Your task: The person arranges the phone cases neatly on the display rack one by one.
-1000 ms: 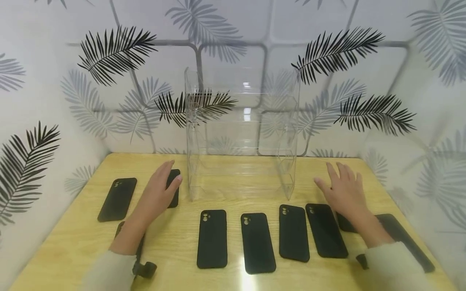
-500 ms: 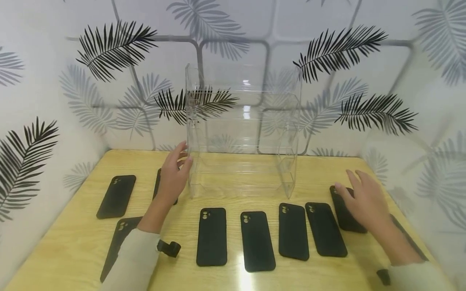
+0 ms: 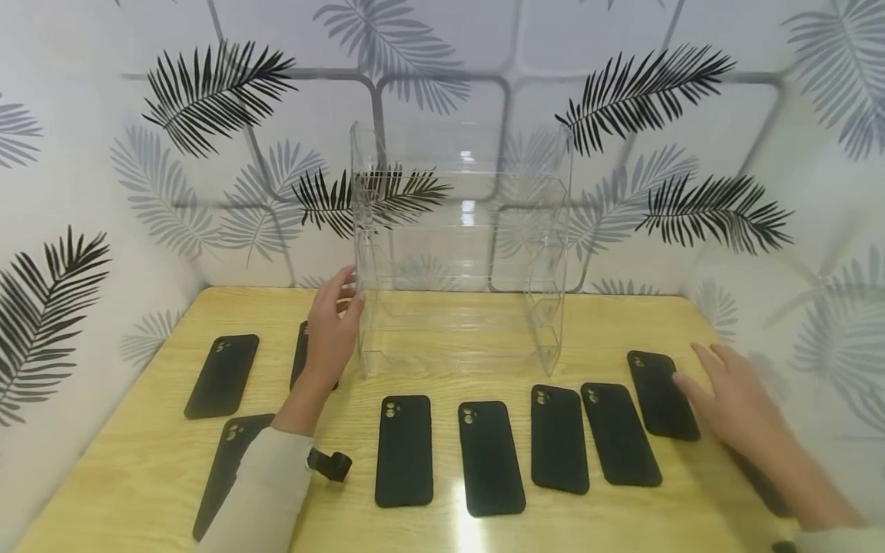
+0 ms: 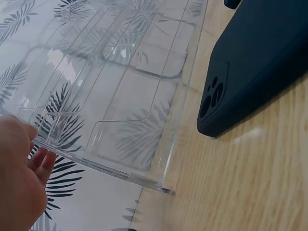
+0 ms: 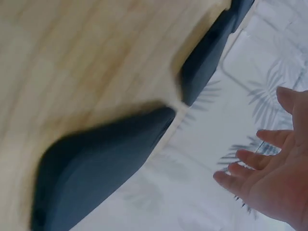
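Note:
A clear acrylic rack [image 3: 459, 319] with several tiers stands upright at the back of the table. My left hand [image 3: 330, 330] grips its left side panel; in the left wrist view the thumb and fingers of that hand [image 4: 17, 178] lie on either side of the panel's edge. Behind the left wrist lies a black phone case [image 3: 299, 361], partly hidden. My right hand [image 3: 736, 399] holds nothing, fingers spread, just right of another black phone case [image 3: 664, 395]. Under the right forearm, one more phone case [image 3: 764, 484] is mostly covered.
Several black phone cases lie flat across the front, among them one left of centre [image 3: 404, 453] and one near the middle [image 3: 492, 461]. Two more, a far-left case [image 3: 221, 376] and a partly covered case [image 3: 224, 468], lie left. A patterned wall [image 3: 442, 46] borders the wooden table [image 3: 332, 476].
My left hand has moved from over a phone case to the rack's left side and taken hold there. My right hand has drawn back to the right, uncovering a phone case.

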`<action>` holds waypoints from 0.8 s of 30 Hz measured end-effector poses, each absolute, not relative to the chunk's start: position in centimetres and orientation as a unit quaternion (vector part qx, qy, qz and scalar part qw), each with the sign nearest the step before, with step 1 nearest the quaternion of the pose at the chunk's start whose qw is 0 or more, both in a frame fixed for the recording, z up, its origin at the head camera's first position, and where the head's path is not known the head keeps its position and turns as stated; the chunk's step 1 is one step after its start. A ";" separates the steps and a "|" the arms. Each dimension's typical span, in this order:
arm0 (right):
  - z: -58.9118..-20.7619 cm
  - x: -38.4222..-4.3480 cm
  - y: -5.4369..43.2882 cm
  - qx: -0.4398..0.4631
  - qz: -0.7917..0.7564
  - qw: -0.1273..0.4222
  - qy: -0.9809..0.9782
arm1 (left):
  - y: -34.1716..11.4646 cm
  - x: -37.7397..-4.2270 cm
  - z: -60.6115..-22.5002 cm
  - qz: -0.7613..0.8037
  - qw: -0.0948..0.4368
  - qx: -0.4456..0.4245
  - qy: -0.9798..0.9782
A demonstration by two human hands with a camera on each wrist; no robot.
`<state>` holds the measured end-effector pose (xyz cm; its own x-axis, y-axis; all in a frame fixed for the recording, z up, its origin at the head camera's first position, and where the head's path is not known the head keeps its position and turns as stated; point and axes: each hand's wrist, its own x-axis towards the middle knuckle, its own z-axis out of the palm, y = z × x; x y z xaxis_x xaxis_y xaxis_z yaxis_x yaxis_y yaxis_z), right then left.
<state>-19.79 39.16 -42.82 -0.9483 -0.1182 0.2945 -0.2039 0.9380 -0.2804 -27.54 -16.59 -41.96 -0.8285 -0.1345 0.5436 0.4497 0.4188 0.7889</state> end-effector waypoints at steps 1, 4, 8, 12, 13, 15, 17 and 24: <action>-43.0 -19.8 39.7 0.086 0.157 0.132 -0.975 | -16.6 -27.6 -42.0 -0.532 0.278 -0.098 -0.794; -43.5 -19.7 41.2 0.093 0.154 0.124 -0.976 | -16.5 -27.5 -41.9 -0.537 0.281 -0.096 -0.789; -44.3 -18.8 42.6 0.097 0.152 0.115 -0.977 | -16.4 -27.4 -41.8 -0.542 0.277 -0.096 -0.787; -44.6 -17.7 43.5 0.081 0.161 0.045 -0.983 | -16.2 -27.4 -41.7 -0.548 0.274 -0.092 -0.785; -44.6 -17.5 43.6 0.078 0.162 0.025 -0.983 | -16.2 -27.4 -41.7 -0.548 0.275 -0.092 -0.785; -44.7 -17.1 43.9 0.084 0.157 0.004 -0.984 | -16.2 -27.5 -41.8 -0.549 0.280 -0.093 -0.782; -44.9 -16.8 44.1 0.092 0.150 -0.005 -0.984 | -16.2 -27.7 -41.8 -0.544 0.288 -0.094 -0.783; -45.7 -16.3 45.0 0.089 0.126 -0.033 -0.987 | -16.2 -27.8 -42.0 -0.537 0.296 -0.090 -0.785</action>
<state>-16.31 44.96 -45.69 -0.9820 -0.1836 -0.0434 -0.1668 0.9524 -0.2550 -27.77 -16.19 -41.98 -0.8079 -0.1767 0.5622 0.4599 0.4074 0.7890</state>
